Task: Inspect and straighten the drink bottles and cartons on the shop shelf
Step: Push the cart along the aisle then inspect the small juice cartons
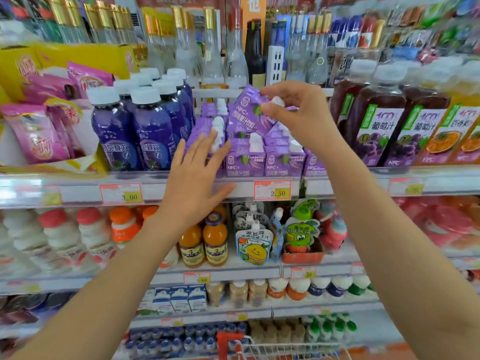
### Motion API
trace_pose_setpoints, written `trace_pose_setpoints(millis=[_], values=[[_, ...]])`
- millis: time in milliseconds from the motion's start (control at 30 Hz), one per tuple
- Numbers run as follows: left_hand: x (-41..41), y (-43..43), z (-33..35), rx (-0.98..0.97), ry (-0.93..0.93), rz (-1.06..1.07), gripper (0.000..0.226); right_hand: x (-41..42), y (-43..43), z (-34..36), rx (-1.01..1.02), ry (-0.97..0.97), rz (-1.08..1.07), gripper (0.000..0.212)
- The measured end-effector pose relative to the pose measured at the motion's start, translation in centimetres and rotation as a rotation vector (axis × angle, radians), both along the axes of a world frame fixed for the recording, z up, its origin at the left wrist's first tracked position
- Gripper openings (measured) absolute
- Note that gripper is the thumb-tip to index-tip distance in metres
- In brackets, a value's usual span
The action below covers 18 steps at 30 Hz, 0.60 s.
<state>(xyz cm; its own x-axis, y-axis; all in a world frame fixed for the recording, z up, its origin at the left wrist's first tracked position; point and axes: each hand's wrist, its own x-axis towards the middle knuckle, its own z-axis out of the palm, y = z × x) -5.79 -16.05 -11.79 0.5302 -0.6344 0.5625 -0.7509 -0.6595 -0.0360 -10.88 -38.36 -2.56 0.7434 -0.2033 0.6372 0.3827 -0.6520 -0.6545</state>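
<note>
Head view: right grip (298, 118) is pinching light, probably dentable purple carton (246, 118) near its cap; left grip (194, 178) is hanging open, empty.

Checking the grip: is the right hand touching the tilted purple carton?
Touching. The head view shows the right hand pinching the white cap of the tilted purple carton between thumb and fingers.

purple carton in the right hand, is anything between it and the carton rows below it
Nothing foreign. The right hand pinches the tilted purple carton just above the carton rows, which look full beneath it; the left hand lies on the leftmost column.
</note>
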Motion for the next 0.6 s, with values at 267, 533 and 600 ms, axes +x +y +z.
trace_pose_setpoints(millis=[267, 533, 600], values=[[0.4, -0.2, -0.5, -0.052, -0.056, 0.004, 0.067, 5.2, -0.5, 0.0, -0.247, 0.165, 0.018, 0.020], [0.7, -0.4, 0.2, -0.075, -0.030, -0.011, 0.061, 5.6, -0.9, 0.0, -0.333, 0.357, 0.100, 0.018], [0.9, -0.5, 0.5, -0.086, -0.034, -0.024, 0.060, 5.9, -1.1, -0.1, -0.386, 0.406, 0.077, 0.016]])
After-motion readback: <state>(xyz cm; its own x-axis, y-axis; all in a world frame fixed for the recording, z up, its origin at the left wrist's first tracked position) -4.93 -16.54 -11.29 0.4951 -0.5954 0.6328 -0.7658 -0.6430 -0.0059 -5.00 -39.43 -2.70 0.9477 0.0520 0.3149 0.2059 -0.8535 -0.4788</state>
